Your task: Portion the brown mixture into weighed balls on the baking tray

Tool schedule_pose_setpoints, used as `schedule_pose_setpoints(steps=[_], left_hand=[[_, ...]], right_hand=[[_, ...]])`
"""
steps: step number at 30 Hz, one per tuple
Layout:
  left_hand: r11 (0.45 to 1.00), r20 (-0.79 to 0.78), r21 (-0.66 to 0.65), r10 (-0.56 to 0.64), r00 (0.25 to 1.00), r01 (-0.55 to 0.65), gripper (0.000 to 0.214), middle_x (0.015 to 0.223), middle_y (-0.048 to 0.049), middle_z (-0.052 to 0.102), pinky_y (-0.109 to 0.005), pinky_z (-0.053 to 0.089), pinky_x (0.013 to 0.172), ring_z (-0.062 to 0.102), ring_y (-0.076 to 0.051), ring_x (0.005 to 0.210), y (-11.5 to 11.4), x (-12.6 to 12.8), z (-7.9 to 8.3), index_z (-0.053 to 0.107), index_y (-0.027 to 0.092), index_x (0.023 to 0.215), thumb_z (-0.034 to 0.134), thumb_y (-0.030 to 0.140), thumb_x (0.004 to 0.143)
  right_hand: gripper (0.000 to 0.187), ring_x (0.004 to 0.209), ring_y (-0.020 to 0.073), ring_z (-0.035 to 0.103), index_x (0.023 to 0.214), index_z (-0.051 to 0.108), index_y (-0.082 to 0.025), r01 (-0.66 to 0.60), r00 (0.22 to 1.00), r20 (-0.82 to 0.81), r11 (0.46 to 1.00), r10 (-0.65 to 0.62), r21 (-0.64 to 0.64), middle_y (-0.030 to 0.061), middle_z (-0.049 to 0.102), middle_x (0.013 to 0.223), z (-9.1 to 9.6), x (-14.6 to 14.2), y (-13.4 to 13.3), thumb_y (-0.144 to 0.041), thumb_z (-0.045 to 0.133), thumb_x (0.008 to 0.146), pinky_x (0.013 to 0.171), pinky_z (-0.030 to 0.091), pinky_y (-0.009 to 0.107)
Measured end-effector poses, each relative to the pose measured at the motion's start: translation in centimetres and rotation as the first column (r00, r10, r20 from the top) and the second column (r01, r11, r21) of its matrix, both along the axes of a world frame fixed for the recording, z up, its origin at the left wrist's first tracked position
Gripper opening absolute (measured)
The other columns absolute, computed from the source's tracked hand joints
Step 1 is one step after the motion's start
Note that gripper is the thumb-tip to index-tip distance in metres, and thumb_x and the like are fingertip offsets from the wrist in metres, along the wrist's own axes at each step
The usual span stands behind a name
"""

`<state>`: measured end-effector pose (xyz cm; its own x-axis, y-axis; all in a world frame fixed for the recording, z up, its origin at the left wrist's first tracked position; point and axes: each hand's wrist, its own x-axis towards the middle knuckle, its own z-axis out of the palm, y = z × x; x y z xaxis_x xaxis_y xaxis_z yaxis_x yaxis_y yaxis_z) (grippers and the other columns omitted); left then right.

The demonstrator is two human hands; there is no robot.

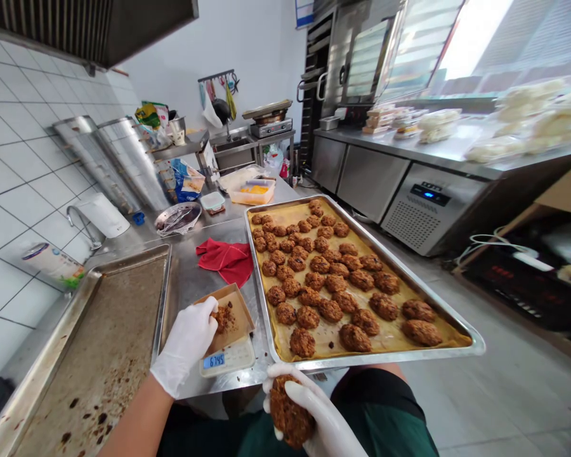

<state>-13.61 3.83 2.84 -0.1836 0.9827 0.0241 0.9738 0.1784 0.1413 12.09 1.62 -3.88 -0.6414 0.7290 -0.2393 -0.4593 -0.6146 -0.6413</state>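
Note:
My right hand (309, 406), in a white glove, is wrapped round a brown, lumpy cookie (288, 409) in front of the table edge. My left hand (190, 336), also gloved, reaches into a small brown paper box (240, 311). Its fingers are curled in at the dark crumbs (224, 318); what they hold, if anything, is hidden. Under the box is a kitchen scale (242, 357) with a lit number display. A large metal tray (471, 343) lined with yellowish paper stands to the right, bearing rows of similar cookies (330, 310).
A stained baking tray (118, 304) lies at left. Behind the box rests a red cloth (228, 259). Farther back are a film-covered bowl (178, 219), a plastic tub with orange contents (253, 192) and a white kettle-like jug (102, 216). A steel counter (457, 152) runs along the right.

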Motion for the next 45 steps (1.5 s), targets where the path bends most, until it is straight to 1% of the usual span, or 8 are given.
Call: schedule_pose_setpoints(steps=[7,12,16,19,25,29,37,45], left_hand=[[0.970,0.204,0.242,-0.056,0.977,0.005,0.023,0.113,-0.0039,0.067,-0.030,0.049,0.086,0.066,-0.019,0.101,-3.9,3.5,1.8,0.058,0.025,0.112,0.051,0.017,0.092],[0.911,0.237,0.300,-0.360,0.902,0.284,0.017,0.095,-0.0031,0.068,-0.032,0.055,0.080,0.067,-0.019,0.088,-6.4,10.5,0.0,0.063,0.024,0.093,0.051,0.012,0.090],[0.844,0.188,0.407,-0.451,0.873,0.348,0.021,0.097,-0.0048,0.073,-0.034,0.058,0.078,0.069,-0.022,0.087,-7.4,12.5,-0.8,0.066,0.022,0.096,0.052,0.008,0.087],[0.838,0.298,0.434,-0.481,0.824,0.331,0.031,0.111,0.0002,0.074,-0.029,0.056,0.088,0.070,-0.018,0.097,-7.9,10.7,0.6,0.066,0.027,0.107,0.050,0.008,0.089],[0.901,0.443,0.421,-0.107,0.890,-0.101,0.022,0.112,-0.0014,0.071,-0.032,0.050,0.094,0.066,-0.018,0.107,-5.6,1.9,2.5,0.066,0.026,0.102,0.048,0.016,0.095],[0.933,0.402,0.360,-0.146,0.904,-0.010,0.019,0.109,-0.0039,0.069,-0.034,0.050,0.091,0.065,-0.020,0.102,-3.3,-1.1,1.4,0.065,0.023,0.105,0.049,0.019,0.094],[0.979,0.236,0.172,-0.149,0.960,0.110,0.030,0.120,-0.0104,0.062,-0.039,0.042,0.104,0.057,-0.025,0.116,-0.5,-0.8,-2.0,0.060,0.021,0.119,0.050,0.020,0.091],[0.988,0.327,0.014,-0.148,0.933,0.152,0.030,0.104,-0.0097,0.065,-0.039,0.041,0.094,0.059,-0.027,0.101,2.0,-1.2,-3.6,0.065,0.019,0.099,0.060,0.014,0.070]], right_hand=[[0.030,0.081,0.0252,0.070,0.101,0.071,-0.019,0.022,0.999,-0.024,0.999,-0.023,-0.037,0.0078,0.071,0.092,-0.1,-0.4,0.0,-0.043,0.071,0.082,0.051,0.053,0.028],[0.042,0.083,0.0243,0.070,0.113,0.070,-0.021,0.075,0.996,-0.036,0.994,-0.078,-0.077,0.0104,0.075,0.102,0.3,-0.9,-0.3,-0.050,0.069,0.082,0.070,0.056,0.036],[0.036,0.095,0.0249,0.067,0.113,0.070,-0.025,0.092,0.996,-0.009,0.994,-0.093,-0.061,0.0079,0.073,0.105,1.3,-0.5,-1.0,-0.047,0.068,0.084,0.084,0.052,0.037],[0.032,0.078,0.0192,0.062,0.112,0.069,-0.026,0.106,0.994,0.011,0.994,-0.105,-0.037,0.0053,0.071,0.094,2.0,-0.1,-1.2,-0.042,0.069,0.085,0.069,0.050,0.031],[0.018,0.077,0.0186,0.060,0.094,0.068,-0.023,0.081,0.997,0.020,0.996,-0.081,-0.045,0.0055,0.065,0.093,2.2,-0.1,-1.1,-0.031,0.074,0.079,0.058,0.045,0.026],[0.019,0.079,0.0194,0.060,0.098,0.068,-0.023,0.096,0.995,0.025,0.993,-0.095,-0.062,0.0067,0.066,0.094,2.1,-0.4,-1.0,-0.031,0.071,0.081,0.058,0.045,0.026],[0.020,0.082,0.0218,0.061,0.101,0.068,-0.022,0.075,0.997,0.024,0.993,-0.073,-0.087,0.0078,0.066,0.097,2.0,-0.4,-1.1,-0.034,0.066,0.085,0.057,0.045,0.027],[0.020,0.083,0.0216,0.062,0.100,0.069,-0.022,0.117,0.991,0.078,0.987,-0.108,-0.115,0.0082,0.067,0.097,1.9,0.0,-0.8,-0.036,0.065,0.086,0.061,0.048,0.027]])
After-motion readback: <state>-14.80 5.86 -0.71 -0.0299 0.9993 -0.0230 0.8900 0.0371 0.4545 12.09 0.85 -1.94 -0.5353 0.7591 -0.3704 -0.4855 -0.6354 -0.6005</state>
